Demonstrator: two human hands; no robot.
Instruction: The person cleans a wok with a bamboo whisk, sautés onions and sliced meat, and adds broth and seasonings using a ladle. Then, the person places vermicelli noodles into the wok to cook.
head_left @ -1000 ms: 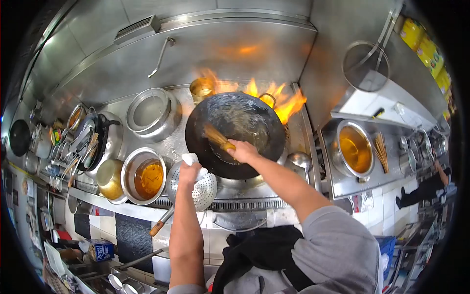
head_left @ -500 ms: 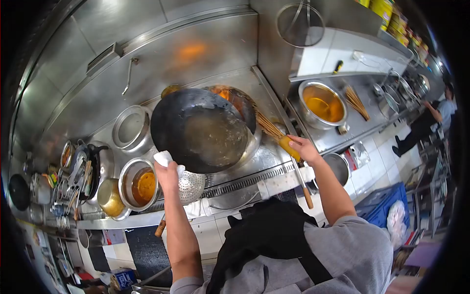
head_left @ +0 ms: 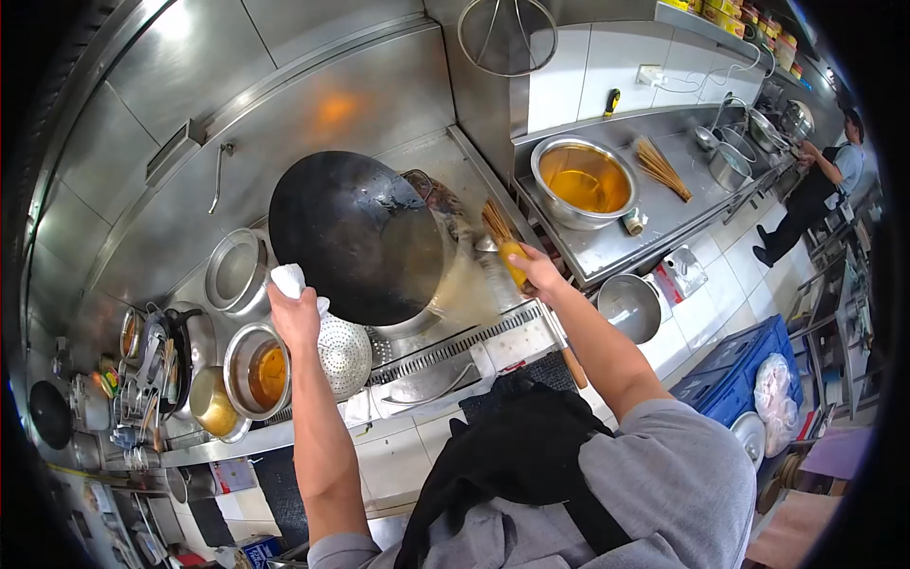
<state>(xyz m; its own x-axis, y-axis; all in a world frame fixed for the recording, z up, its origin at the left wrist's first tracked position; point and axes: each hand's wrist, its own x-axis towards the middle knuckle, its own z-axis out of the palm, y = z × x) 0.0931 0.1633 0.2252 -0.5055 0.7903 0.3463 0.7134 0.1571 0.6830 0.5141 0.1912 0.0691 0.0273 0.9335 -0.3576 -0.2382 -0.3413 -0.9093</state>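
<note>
Left hand (head_left: 297,318) is gripping a tilted wok (head_left: 336,237) with white cloth (head_left: 287,281); right hand (head_left: 537,269) is clutching a brush (head_left: 509,254).

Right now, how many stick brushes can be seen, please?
2: a yellow-handled brush in the right hand; a second brush lying on the steel counter, beside the wide pot. At far left, more may be hidden.

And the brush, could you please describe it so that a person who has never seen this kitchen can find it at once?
Start at the big black wok, then look right to the person's right hand. That hand holds the brush, its tan bristles pointing away from the person. Unlike the bundle of sticks on the counter, it is held and has a yellow handle.
</note>
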